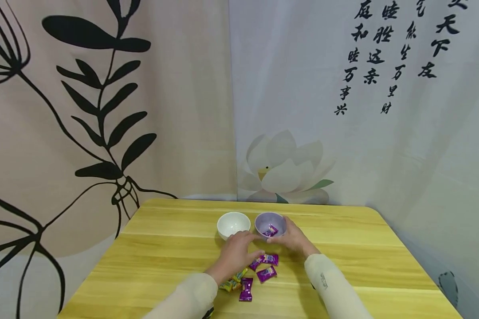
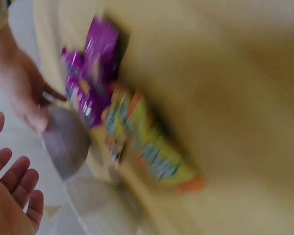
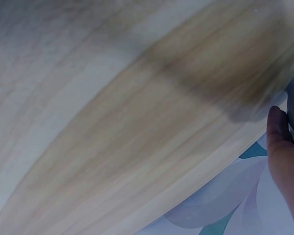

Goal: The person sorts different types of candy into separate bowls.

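My right hand (image 1: 293,237) grips the purple bowl (image 1: 280,219) by its side, thumb at the front and fingers round the right. One purple-wrapped candy (image 1: 270,231) lies inside the bowl. My left hand (image 1: 233,254) hovers just in front of the white bowl (image 1: 232,220), its fingers loosely extended and holding nothing; the left wrist view shows its fingers (image 2: 20,178) apart. Below and right of it lie several purple candies (image 1: 266,274). Yellow-green wrapped candies (image 1: 236,281) are partly hidden under the left forearm. In the right wrist view only a little of the right hand (image 3: 286,166) shows.
A wooden table (image 1: 167,252) carries everything, with both bowls standing side by side towards its far edge. Behind it hangs a cloth backdrop (image 1: 195,110) printed with plants, a lotus and writing. The left wrist view is blurred.
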The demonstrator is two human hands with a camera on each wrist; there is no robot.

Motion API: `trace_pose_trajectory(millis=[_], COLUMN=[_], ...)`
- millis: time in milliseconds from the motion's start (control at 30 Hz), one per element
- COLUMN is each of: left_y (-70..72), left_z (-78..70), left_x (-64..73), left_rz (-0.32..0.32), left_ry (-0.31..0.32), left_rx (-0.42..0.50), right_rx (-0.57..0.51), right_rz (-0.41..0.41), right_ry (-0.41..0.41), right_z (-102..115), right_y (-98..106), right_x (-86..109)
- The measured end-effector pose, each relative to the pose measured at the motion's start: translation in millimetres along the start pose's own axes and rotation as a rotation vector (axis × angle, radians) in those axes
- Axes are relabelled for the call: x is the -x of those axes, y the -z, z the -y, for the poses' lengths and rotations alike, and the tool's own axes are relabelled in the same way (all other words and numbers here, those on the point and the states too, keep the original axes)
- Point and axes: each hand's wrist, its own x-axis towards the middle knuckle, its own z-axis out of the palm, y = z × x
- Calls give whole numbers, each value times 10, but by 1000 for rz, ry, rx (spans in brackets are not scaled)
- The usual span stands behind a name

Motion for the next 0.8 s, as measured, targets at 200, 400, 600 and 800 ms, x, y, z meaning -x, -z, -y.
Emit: trace_pose_trajectory(millis=[200, 400, 600, 800], left_y=[-169, -310, -402, -494], left_z=[-91, -115, -121, -91], left_x=[197, 276, 316, 323], left_rz=[19, 16, 19, 25], left_ry=[-1, -34, -33, -30], left_rx=[-9, -63, -74, -121], right_rx=[3, 8, 15, 21], right_rz=[-5, -12, -11, -13], right_ry=[-9, -12, -30, -26], right_z=[-1, -41, -58, -57], right_y=[-3, -19, -27, -33], right_x=[0, -19, -26, -35])
